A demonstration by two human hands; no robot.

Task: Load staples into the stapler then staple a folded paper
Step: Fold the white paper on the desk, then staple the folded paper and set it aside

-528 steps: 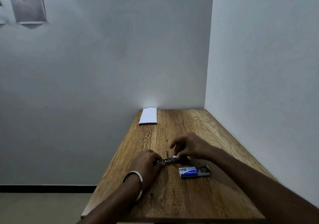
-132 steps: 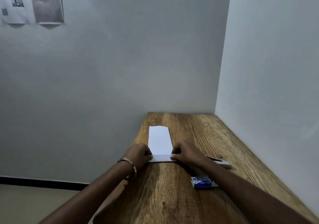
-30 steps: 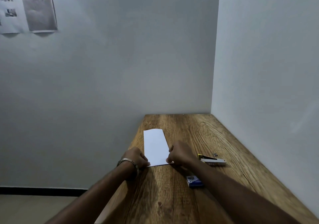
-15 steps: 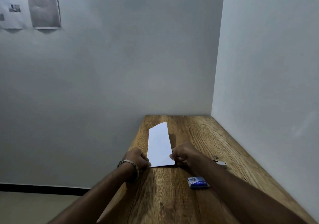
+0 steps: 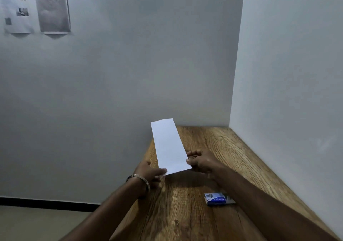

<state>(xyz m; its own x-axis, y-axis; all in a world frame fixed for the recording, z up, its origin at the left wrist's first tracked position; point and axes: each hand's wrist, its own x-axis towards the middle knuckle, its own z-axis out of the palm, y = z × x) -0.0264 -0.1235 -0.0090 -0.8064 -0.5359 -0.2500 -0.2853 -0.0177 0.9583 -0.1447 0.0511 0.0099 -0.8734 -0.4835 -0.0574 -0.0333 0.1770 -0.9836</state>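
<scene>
Folded paper (image 5: pixel 169 146) lifted off surface (image 5: pixel 232 157), near corners pinched by left hand (image 5: pixel 149 174) and right hand (image 5: pixel 201 161). Stapler not visible; loading unconfirmed. Stapling apparently remains.

Both hands hold a folded white paper (image 5: pixel 169 146) above the wooden worktop (image 5: pixel 185 213), the left hand (image 5: pixel 150 174) and right hand (image 5: pixel 201 161) pinching its near corners. A blue staple box (image 5: pixel 216 200) lies beside the right forearm.
</scene>
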